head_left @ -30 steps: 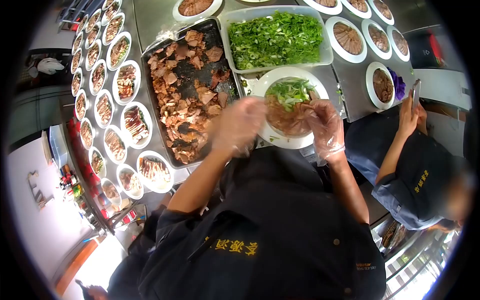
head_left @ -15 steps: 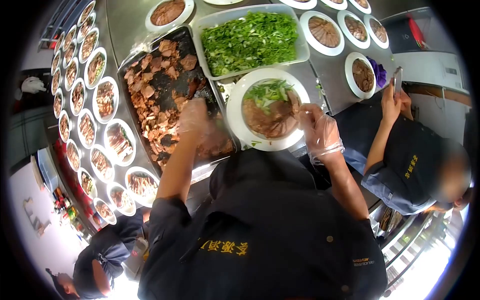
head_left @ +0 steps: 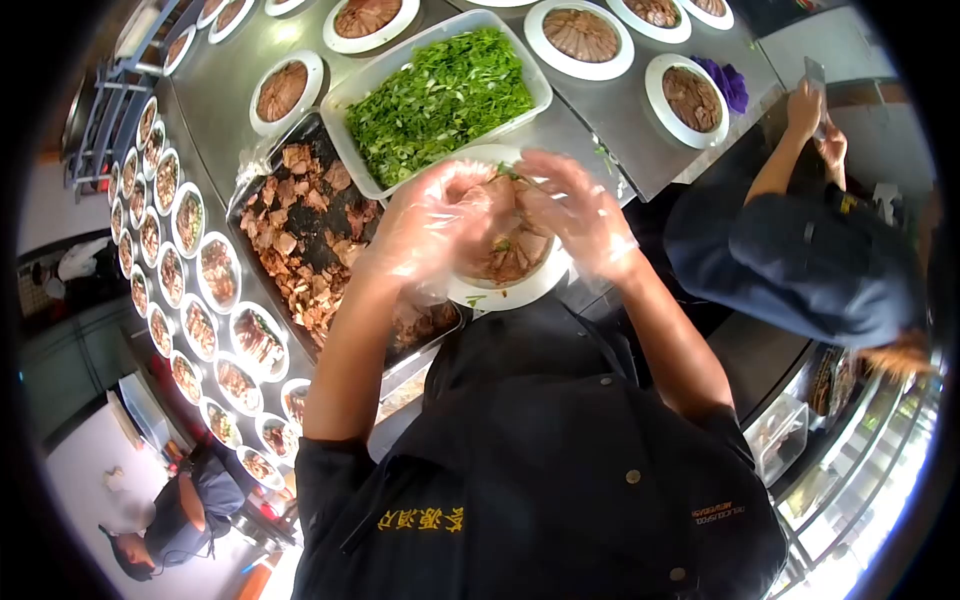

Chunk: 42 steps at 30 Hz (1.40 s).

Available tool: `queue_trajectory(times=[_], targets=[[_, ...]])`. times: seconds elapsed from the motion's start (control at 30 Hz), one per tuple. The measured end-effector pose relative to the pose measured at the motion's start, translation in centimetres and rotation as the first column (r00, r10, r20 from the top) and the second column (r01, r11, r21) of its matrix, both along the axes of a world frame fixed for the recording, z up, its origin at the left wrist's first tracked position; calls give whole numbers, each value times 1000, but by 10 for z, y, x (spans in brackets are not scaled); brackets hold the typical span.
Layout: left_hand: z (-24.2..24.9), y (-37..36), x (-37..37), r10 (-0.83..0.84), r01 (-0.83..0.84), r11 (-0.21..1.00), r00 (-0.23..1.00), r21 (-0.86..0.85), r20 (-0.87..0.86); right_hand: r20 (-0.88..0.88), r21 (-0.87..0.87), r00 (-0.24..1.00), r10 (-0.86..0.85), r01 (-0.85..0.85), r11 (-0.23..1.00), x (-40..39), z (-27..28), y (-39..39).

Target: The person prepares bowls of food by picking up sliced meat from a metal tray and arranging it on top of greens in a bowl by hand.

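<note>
White round plate (head_left: pixel 530 290) set in front of torso, near greens tub (head_left: pixel 540 92) and meat tray (head_left: pixel 460 318); rim smooth, glossy, dotted with green scraps at near edge

Sliced brown meat (head_left: pixel 512 258) heaped in middle, moist, partly hidden by hands

Left hand (head_left: pixel 435 222) and right hand (head_left: pixel 588 215) covered by clear gloves, both held over plate, fingers curved, blurred; whether anything is pinched cannot be told

Chopped greens (head_left: pixel 440 105) piled in tub

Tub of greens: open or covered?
Open. No lid or wrap shows over the tub; the chopped greens lie exposed, with the rim visible around them.
</note>
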<state>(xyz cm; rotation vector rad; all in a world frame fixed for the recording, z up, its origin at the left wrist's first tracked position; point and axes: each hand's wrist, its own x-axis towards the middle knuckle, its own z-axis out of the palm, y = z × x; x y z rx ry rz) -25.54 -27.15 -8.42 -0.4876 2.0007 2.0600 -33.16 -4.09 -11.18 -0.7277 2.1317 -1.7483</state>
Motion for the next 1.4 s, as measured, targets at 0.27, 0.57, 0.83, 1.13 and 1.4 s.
queue_trajectory(times=[0.27,0.57,0.83,1.13,1.4], targets=[[-6,27,-46,22,-22,978,1000,-205,-3,302,72,952,-37,16,997,-35,-31,8],[-28,31,-55,209,-210,977,947,-23,243,-473,206,881,10,99,974,-33,-58,5],[-46,35,-38,-210,145,688,978,-711,-3,-573,400,795,201,58,915,-20,-69,18],[-70,5,37,81,-401,707,864,-582,-497,-628,272,776,58,149,951,-12,-45,37],[-149,-99,145,455,-24,516,855,-856,250,-387,474,884,-263,435,765,4,-61,81]])
